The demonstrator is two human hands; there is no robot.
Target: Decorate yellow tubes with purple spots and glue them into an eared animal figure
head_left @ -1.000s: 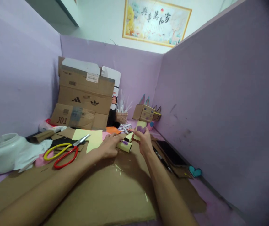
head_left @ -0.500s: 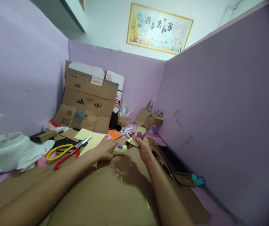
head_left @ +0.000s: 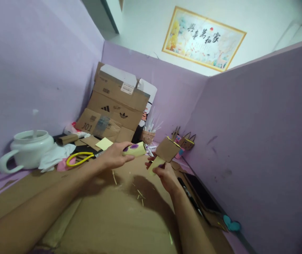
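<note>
My left hand (head_left: 117, 154) is closed round a pale yellow paper tube with purple spots (head_left: 138, 149), held above the cardboard sheet (head_left: 105, 218). My right hand (head_left: 165, 174) grips a second pale yellow piece (head_left: 154, 165), also marked with purple, its fingers partly hidden behind it. Just above my right hand is a small brown cardboard box shape (head_left: 167, 150) with a yellow edge; whether it touches the held piece I cannot tell. The two yellow pieces are apart. Thin paper scraps (head_left: 141, 195) lie on the cardboard below.
Yellow-handled scissors (head_left: 79, 159), tissue (head_left: 55, 157) and a white pot (head_left: 33, 150) are at the left. A folded carton (head_left: 116, 106) leans at the back. A pen (head_left: 190, 197), a black phone (head_left: 203, 193) and a teal heart (head_left: 231, 223) lie at the right.
My left hand has lifted the spotted tube off the cardboard. My right hand has lowered and turned its yellow piece. The view has shifted, moving the surroundings rightward in the picture.
</note>
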